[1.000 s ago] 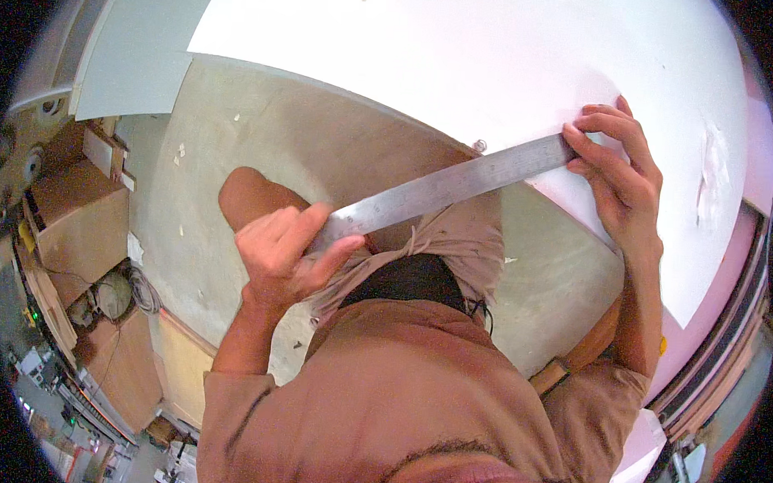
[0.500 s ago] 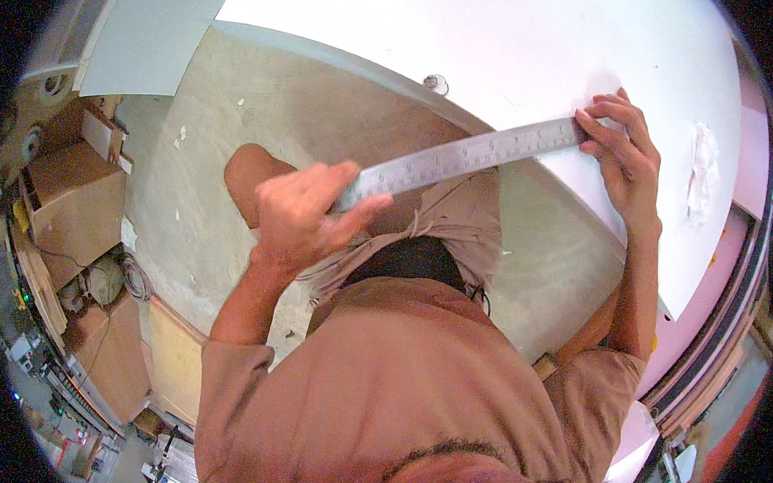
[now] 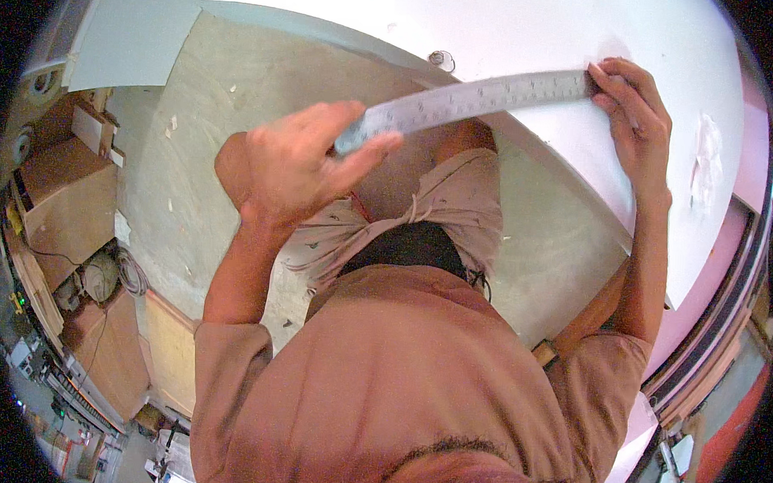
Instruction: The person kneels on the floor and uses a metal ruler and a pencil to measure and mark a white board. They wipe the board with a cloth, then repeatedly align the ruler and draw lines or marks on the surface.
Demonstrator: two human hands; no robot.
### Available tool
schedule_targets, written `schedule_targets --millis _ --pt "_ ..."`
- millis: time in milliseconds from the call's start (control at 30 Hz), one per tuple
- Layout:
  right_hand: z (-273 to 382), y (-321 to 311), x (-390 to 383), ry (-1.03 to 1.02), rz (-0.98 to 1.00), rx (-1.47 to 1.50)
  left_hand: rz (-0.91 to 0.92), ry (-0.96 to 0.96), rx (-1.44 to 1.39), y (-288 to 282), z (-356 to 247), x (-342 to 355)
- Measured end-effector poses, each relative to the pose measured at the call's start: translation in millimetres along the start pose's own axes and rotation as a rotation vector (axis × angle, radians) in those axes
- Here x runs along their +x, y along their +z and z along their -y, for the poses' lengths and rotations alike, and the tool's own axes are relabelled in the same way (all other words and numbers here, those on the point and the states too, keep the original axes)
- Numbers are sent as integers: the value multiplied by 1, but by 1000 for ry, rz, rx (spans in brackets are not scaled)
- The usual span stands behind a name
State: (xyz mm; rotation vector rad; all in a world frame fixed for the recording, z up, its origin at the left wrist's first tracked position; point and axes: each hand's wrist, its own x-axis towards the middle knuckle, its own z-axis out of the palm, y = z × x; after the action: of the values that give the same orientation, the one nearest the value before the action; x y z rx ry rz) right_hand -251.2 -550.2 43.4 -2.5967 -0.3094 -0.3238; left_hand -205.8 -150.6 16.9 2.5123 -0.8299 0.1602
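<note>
Left hand (image 3: 289,163) and right hand (image 3: 639,123) pinch the ends of a flat metal ruler (image 3: 478,96). It crosses the edge of a smooth white board (image 3: 530,34).

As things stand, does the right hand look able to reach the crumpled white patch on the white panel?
Probably yes: nothing visible stands between the right hand and the crumpled white patch, though that hand holds the ruler.

I am wearing a brown T-shirt (image 3: 408,353) with short sleeves (image 3: 232,347), creased beige shorts (image 3: 469,197), and black cloth (image 3: 408,245) between them.
</note>
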Motion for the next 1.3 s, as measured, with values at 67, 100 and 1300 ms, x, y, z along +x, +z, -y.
schedule_targets --millis 67,100,1300 --pt "-2 -1 0 -43 5 -36 -25 60 -37 0 -1 0" --pt "-2 -3 -1 -93 23 -61 3 47 -40 -1 -3 0" --pt "21 22 43 -243 -27 -85 54 -50 -81 -16 36 12"
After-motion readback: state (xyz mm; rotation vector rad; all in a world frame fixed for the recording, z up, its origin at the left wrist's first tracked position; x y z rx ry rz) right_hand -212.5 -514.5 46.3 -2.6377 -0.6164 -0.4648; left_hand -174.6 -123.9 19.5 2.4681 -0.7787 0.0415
